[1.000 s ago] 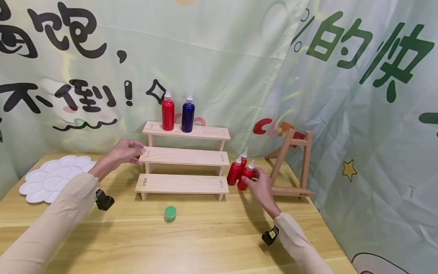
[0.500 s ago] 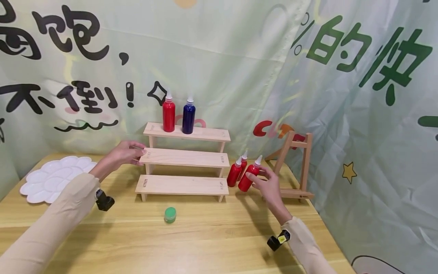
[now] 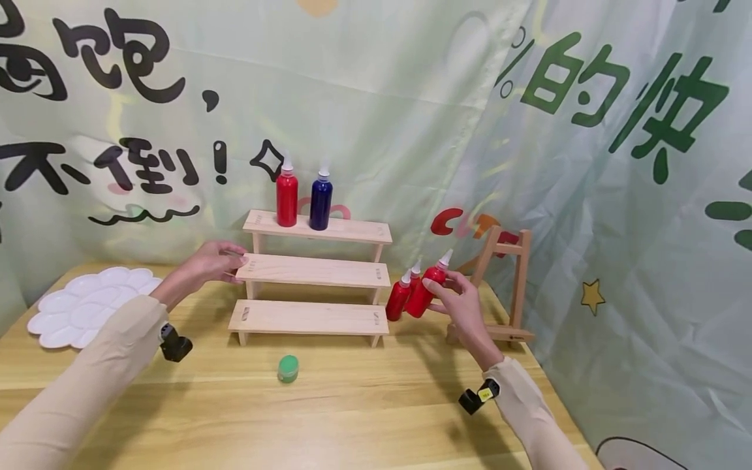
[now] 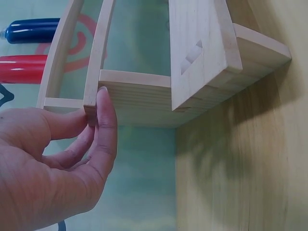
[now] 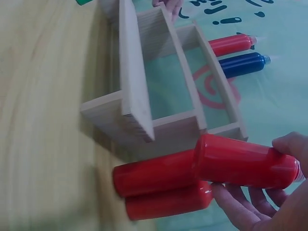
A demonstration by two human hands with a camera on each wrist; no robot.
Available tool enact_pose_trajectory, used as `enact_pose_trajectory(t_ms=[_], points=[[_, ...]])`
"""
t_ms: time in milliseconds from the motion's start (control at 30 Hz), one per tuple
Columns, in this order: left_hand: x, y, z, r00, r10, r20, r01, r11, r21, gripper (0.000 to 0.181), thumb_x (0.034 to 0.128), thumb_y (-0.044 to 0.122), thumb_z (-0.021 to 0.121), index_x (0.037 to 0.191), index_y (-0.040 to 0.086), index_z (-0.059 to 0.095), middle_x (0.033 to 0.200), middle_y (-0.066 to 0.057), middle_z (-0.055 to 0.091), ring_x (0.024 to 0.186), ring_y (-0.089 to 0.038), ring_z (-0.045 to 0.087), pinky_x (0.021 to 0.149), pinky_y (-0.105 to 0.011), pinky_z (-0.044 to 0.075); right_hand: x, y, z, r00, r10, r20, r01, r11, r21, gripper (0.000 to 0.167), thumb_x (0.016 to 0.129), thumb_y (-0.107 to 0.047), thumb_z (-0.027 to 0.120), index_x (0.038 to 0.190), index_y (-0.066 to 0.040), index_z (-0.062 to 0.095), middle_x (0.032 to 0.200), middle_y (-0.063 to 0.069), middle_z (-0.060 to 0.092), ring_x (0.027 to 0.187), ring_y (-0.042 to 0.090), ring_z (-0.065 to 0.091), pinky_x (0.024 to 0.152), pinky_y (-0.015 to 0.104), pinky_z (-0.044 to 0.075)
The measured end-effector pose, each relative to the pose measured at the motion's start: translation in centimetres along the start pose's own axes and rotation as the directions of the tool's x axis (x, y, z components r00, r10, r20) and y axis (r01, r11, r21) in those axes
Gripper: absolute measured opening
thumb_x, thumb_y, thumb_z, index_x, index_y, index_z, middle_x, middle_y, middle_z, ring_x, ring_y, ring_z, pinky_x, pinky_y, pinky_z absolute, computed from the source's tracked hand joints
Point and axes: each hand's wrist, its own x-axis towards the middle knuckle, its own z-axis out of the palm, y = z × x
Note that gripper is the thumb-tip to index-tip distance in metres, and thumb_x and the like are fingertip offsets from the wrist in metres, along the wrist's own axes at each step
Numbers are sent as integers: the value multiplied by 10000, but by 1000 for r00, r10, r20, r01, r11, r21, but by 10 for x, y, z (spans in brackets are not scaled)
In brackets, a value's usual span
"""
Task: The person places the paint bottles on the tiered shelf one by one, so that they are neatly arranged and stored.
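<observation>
At the left end of a three-step wooden rack (image 3: pixel 311 269), my left hand (image 3: pixel 213 266) pinches the end of the middle shelf (image 4: pixel 94 82) between thumb and fingers. My right hand (image 3: pixel 461 301) holds a red squeeze bottle (image 3: pixel 424 297) with a white nozzle, tilted and lifted off the table. Two more red bottles (image 5: pixel 159 180) stand close together by the rack's right side, partly hidden behind the held one in the head view. On the top shelf a red bottle (image 3: pixel 286 199) and a dark blue bottle (image 3: pixel 320 202) stand side by side toward the left.
A white flower-shaped palette (image 3: pixel 88 307) lies at the table's left. In front of the rack sits a small green-lidded jar (image 3: pixel 288 369). A wooden tabletop easel (image 3: pixel 511 287) stands just beyond my right hand. Printed fabric (image 3: pixel 376 98) hangs behind the table.
My right hand has raised and tilted one red bottle from beside the other two, moving it slightly right and up. My left hand stays on the middle shelf.
</observation>
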Motion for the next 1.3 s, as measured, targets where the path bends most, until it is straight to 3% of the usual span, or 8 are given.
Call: enact_pose_trajectory(t_ms=[233, 467, 700, 833, 1033, 1133, 1300], points=[[1, -4, 6, 1000, -20, 8, 20, 1000, -16, 515, 1063, 48, 540, 1464, -213, 350, 1142, -185, 631, 835, -84, 660, 799, -291, 673, 11, -18, 0, 1000, -6, 1, 6, 999, 32, 537, 993, -256, 750, 1372, 69, 551, 1120, 86, 649, 902, 122, 720, 812, 380, 674], [2, -5, 2, 1000, -23, -1, 23, 1000, -17, 511, 1069, 47, 527, 1468, -215, 344, 1115, -163, 643, 813, -71, 656, 771, -265, 668, 28, -41, 6, 999, -6, 35, 6, 1000, 10, 617, 949, -337, 800, 1396, 17, 566, 1180, 98, 669, 937, 134, 728, 834, 366, 670], [3, -2, -1, 1000, -30, 2, 30, 998, -53, 551, 1070, 55, 526, 1481, -233, 299, 1136, -157, 615, 823, -65, 644, 778, -251, 663, 44, -50, 15, 995, -89, 35, 89, 996, -2, 563, 961, -331, 786, 1382, -11, 592, 1151, 70, 666, 939, 140, 724, 899, 458, 651], [4, -1, -3, 997, -81, 14, 82, 993, -87, 554, 1085, 68, 515, 1502, -219, 289, 1065, -81, 641, 821, -65, 654, 818, -268, 665, 50, -52, 22, 988, -147, 50, 150, 987, -52, 563, 970, -295, 776, 1413, -6, 582, 1206, 113, 663, 977, 143, 699, 913, 439, 645], [3, -1, -13, 989, -132, 59, 140, 978, -152, 449, 1124, 68, 380, 1496, -177, 325, 1015, -8, 663, 826, -62, 683, 876, -303, 662, 57, -62, 34, 968, -243, 62, 247, 966, -76, 551, 960, -311, 788, 1409, -48, 605, 1289, 165, 666, 1064, 232, 677, 951, 500, 628], [2, 2, -17, 988, -132, 84, 144, 976, -162, 434, 1122, 82, 408, 1480, -157, 351, 989, 28, 671, 843, -60, 685, 868, -295, 661, 60, -71, 38, 959, -277, 59, 281, 956, -88, 562, 952, -334, 796, 1415, -75, 612, 1291, 157, 674, 1088, 263, 670, 956, 504, 628], [3, 3, -18, 984, -140, 109, 154, 978, -139, 564, 1097, 103, 517, 1544, -155, 289, 912, 112, 705, 858, -18, 681, 862, -267, 652, 65, -81, 45, 954, -293, 59, 298, 950, -98, 589, 946, -337, 800, 1452, -111, 603, 1317, 145, 672, 1120, 276, 658, 976, 469, 630]])
